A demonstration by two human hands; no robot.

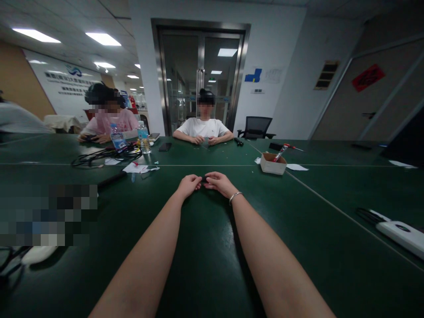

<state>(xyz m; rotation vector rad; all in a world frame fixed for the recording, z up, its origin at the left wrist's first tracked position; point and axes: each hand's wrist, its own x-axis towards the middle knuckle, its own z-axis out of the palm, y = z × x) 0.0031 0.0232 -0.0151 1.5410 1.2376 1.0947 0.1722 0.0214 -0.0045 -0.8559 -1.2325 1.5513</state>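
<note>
Both my arms reach forward over a dark green table (212,247). My left hand (190,185) and my right hand (219,183) almost meet above it, fingertips facing each other. Between them sits a small dark object (204,179), too small and too covered by fingers to name. My right fingers are pinched round it. The left fingers are closed as well, with their tips at its other side. A silver bangle (234,197) circles my right wrist.
Ahead stand an open cardboard box (273,164), two water bottles (143,138), tangled black cables (106,155), paper scraps (139,168) and a phone (164,146). A white device (402,234) lies at right. Across the table sit a person in white (203,129) and another in pink (114,121).
</note>
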